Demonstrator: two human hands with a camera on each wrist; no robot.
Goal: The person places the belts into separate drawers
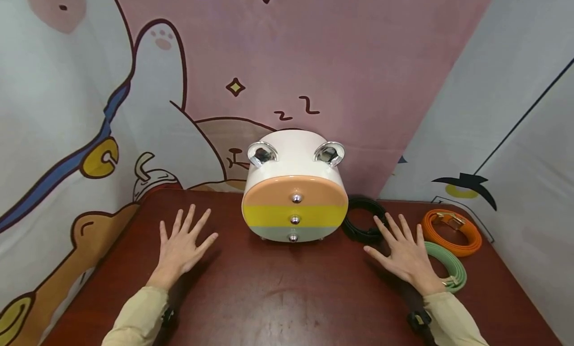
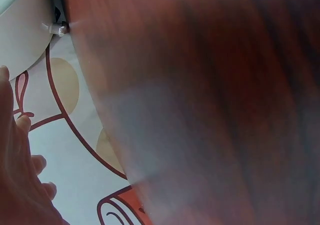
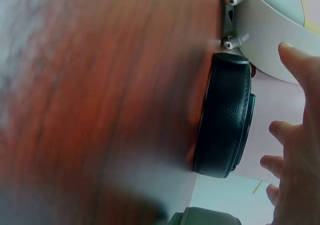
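Both hands hover palm down over the brown table with fingers spread and nothing held. My left hand (image 1: pixel 181 249) is on the left side, apart from any object. On the right, my right hand (image 1: pixel 403 251) is in front of a coiled black belt (image 1: pixel 354 231) and overlaps a coiled green belt (image 1: pixel 453 266) in the head view. An orange coiled belt (image 1: pixel 471 239) with a gold buckle lies farther right. Between the hands, toward the back, stands a white oval cabinet (image 1: pixel 293 169) with orange, yellow and pale green drawer fronts, silver knobs and two chrome eye-like rings.
The brown table (image 1: pixel 278 296) has its back edge against a printed cartoon cloth (image 1: pixel 358 77) that also hangs at both sides. Small metal feet (image 3: pixel 232 42) hold the cabinet up off the tabletop.
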